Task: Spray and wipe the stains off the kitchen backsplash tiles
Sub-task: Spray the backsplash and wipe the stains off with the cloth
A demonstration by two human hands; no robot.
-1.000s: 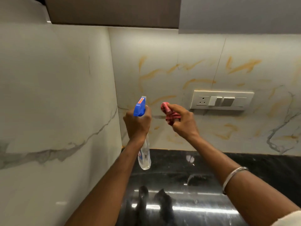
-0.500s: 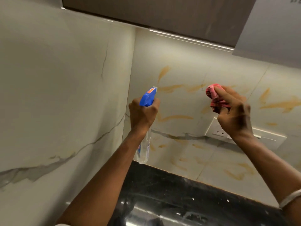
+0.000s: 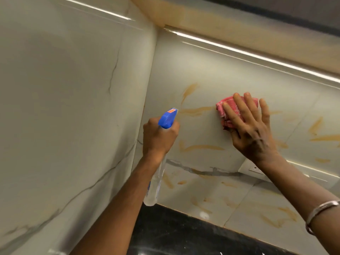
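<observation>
At frame centre the left hand (image 3: pixel 159 139) grips the one bottle (image 3: pixel 167 119) by its neck, long axis near upright, base toward the worktop (image 3: pixel 184 236), nozzle aimed up-right at the tiles (image 3: pixel 202 70). Right of it, the right hand (image 3: pixel 252 129), fingers straight, presses the one cloth (image 3: pixel 228 109) flat among many orange stains (image 3: pixel 200 147).

Glossy marble-look backsplash tiles (image 3: pixel 202 70), woven red cloth (image 3: pixel 229 111), clear plastic spray bottle (image 3: pixel 156 184), polished black countertop (image 3: pixel 184 232), metal bangle (image 3: pixel 320 210)

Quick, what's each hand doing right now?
Left hand: closed round the spray bottle.
Right hand: open, flat fingers pressing the cloth on the tiles.
</observation>
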